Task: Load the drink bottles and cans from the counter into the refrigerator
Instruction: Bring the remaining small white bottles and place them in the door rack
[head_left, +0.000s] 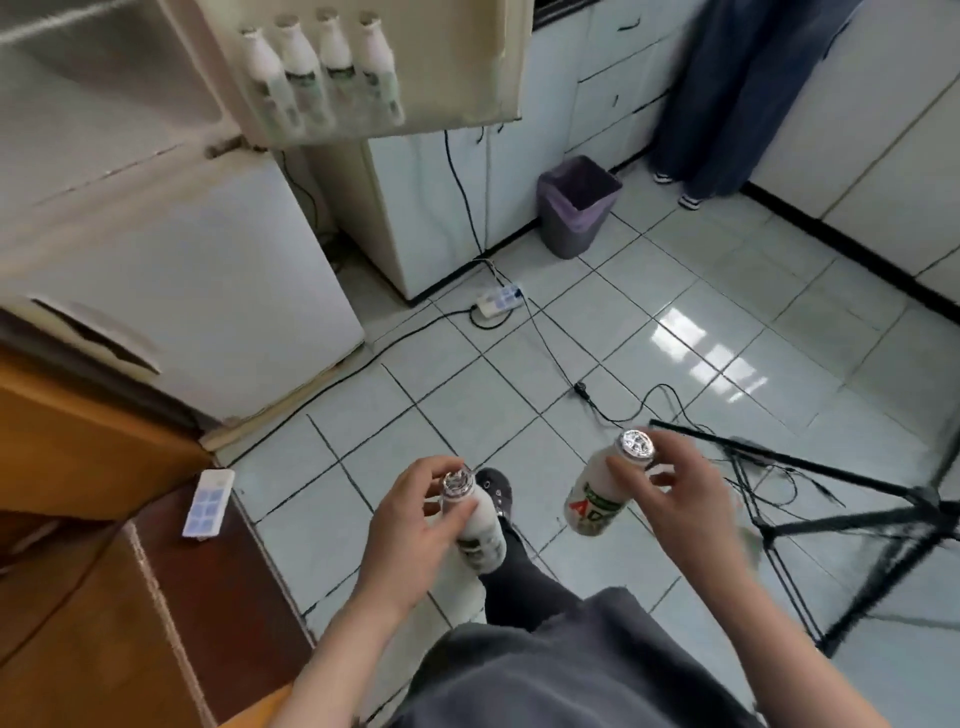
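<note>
A home kitchen: open refrigerator (156, 249), white cabinets (613, 78), tiled floor (675, 322), lined bin (576, 208).

Left bottle (479, 530), right bottle (592, 501): white, foil-capped, tilted, held. Four bottles (335, 54) upright in refrigerator door (462, 57).

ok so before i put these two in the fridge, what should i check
1. Left hand grip on the left bottle: ok, fingers round its neck.
2. Right hand grip on the right bottle: ok, held near the cap.
3. Fridge door open: ok.
4. Room beside the four bottles in the door: cannot tell.
5. Floor path: not ok, cables cross the tiles.
</note>
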